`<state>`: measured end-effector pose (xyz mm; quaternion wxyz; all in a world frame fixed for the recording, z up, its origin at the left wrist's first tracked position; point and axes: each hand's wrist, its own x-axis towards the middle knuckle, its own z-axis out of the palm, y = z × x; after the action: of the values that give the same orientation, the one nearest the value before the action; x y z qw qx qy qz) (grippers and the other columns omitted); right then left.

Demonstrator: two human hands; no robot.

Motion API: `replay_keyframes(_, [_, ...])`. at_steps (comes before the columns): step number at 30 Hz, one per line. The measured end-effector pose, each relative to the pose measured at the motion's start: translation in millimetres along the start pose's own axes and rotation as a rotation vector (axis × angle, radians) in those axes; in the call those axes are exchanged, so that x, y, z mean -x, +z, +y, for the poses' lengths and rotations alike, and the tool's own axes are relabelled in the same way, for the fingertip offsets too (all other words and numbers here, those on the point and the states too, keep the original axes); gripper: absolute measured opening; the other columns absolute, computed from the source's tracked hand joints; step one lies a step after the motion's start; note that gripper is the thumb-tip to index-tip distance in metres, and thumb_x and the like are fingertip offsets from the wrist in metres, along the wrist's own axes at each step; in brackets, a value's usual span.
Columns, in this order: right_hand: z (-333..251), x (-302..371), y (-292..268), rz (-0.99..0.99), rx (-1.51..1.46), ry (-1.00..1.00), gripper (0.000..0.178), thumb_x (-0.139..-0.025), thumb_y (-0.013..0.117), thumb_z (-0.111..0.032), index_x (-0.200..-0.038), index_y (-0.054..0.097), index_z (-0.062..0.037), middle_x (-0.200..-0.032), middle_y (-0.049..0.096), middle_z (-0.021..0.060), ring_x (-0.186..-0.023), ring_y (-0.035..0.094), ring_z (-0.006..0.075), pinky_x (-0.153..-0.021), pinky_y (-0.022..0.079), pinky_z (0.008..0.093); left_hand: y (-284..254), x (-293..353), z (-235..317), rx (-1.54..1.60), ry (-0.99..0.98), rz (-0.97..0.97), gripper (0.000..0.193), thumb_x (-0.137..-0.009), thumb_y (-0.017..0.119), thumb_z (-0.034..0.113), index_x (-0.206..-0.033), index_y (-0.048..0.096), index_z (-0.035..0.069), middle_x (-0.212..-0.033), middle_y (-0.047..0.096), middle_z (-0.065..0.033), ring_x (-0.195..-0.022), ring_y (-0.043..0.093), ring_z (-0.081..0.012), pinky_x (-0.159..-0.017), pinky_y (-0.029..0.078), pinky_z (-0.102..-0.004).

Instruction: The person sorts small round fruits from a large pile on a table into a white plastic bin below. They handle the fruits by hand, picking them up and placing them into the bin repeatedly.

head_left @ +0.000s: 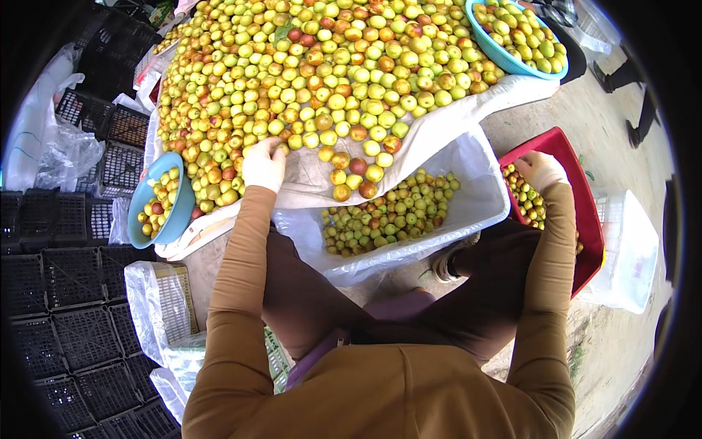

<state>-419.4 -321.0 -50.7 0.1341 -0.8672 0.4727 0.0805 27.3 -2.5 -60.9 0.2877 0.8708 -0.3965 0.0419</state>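
Note:
A large heap of yellow-green jujubes [307, 80], many blushed red-brown, lies on a pale cloth [439, 135] before me. My left hand [263, 167] is at the heap's near edge, fingers curled against the fruit; what lies within them is hidden. Over the red bin [587, 219] on my right, my right hand [540, 173] points down inside the rim, above more jujubes [528, 199]. Its fingertips are partly hidden, so its grip does not show. Between the heap and my knees stands a bin lined with clear plastic [479, 172], partly filled with jujubes [387, 219].
Blue basins of jujubes stand at the left [186, 208] and far right [504, 58] of the cloth. Black crates [69, 278] fill the left side. Right of the red bin is a translucent container [629, 252]. Another person's legs [630, 77] show at far right.

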Motion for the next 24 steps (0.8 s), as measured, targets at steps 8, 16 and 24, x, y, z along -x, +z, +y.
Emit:
replay_keyframes(8, [-108, -30, 58, -0.150, -0.507, -0.261, 0.072, -0.087, 0.057, -0.063, -0.118, 0.063, 0.0023, -0.111, 0.066, 0.0248, -0.108, 0.062, 0.0349, -0.094, 0.047, 0.0387, 61, -32, 71, -0.060, 0.451, 0.151, 0.034, -0.086, 0.060, 0.017, -0.119, 0.063, 0.007, -0.121, 0.061, -0.0198, -0.110, 0.059, -0.0335, -0.098, 0.046, -0.0411])
replay_keyframes(16, [-151, -21, 82, -0.500, -1.633, 0.092, 0.067, -0.083, 0.069, -0.057, -0.127, 0.056, -0.0086, -0.121, 0.064, 0.0126, -0.108, 0.063, 0.0287, -0.094, 0.044, 0.0427, 49, -66, 87, 0.844, -0.220, -0.396, 0.065, -0.102, 0.030, 0.051, -0.150, 0.031, 0.007, -0.157, 0.026, -0.0151, -0.146, 0.022, -0.0256, -0.119, 0.015, -0.0381])
replay_keyframes(24, [-158, -21, 77, -0.468, -1.674, 0.139, 0.055, -0.087, 0.067, -0.049, -0.123, 0.058, -0.0073, -0.111, 0.067, 0.0111, -0.097, 0.066, 0.0242, -0.088, 0.050, 0.0401, 60, -40, 189, -0.293, 0.600, -0.166, 0.041, -0.093, 0.048, 0.035, -0.125, 0.055, 0.010, -0.139, 0.049, -0.0154, -0.124, 0.049, -0.0292, -0.101, 0.041, -0.0466])
